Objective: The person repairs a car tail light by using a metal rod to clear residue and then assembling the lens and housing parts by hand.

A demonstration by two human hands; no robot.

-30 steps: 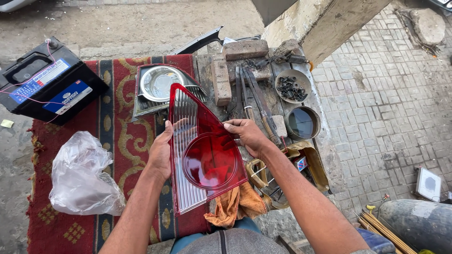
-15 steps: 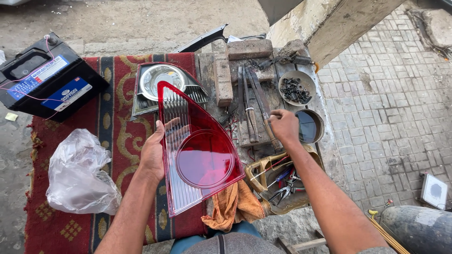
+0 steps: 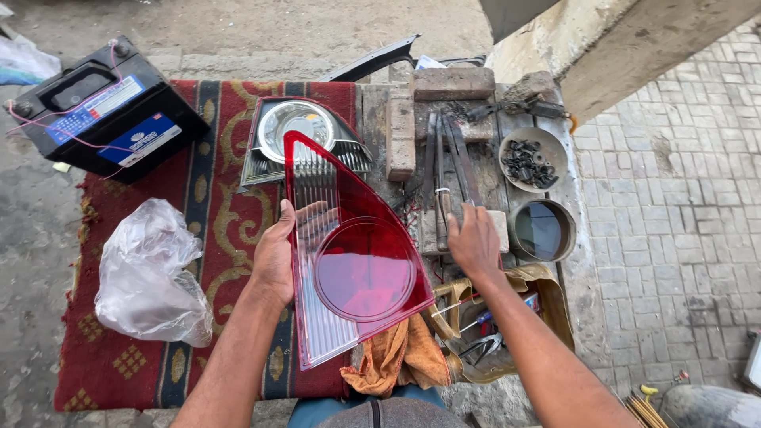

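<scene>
My left hand (image 3: 277,254) grips the left edge of a red and clear tail-light lens (image 3: 349,261), holding it up over the rug. My right hand (image 3: 474,242) has left the lens and rests, fingers down, on long metal tools (image 3: 444,170) lying on the wooden board; whether it grips one is unclear. A chrome lamp housing (image 3: 297,135) lies on the rug just beyond the lens.
A black car battery (image 3: 107,111) sits at the far left, a crumpled plastic bag (image 3: 151,269) on the red rug (image 3: 222,214). A bowl of bolts (image 3: 531,158), a round tin (image 3: 541,230), bricks (image 3: 452,83), an orange rag (image 3: 396,357) and a box of hand tools (image 3: 483,341) lie around.
My right hand let go of the lens and moved right onto the metal tools. The left hand now holds the lens alone, lifted slightly higher.
</scene>
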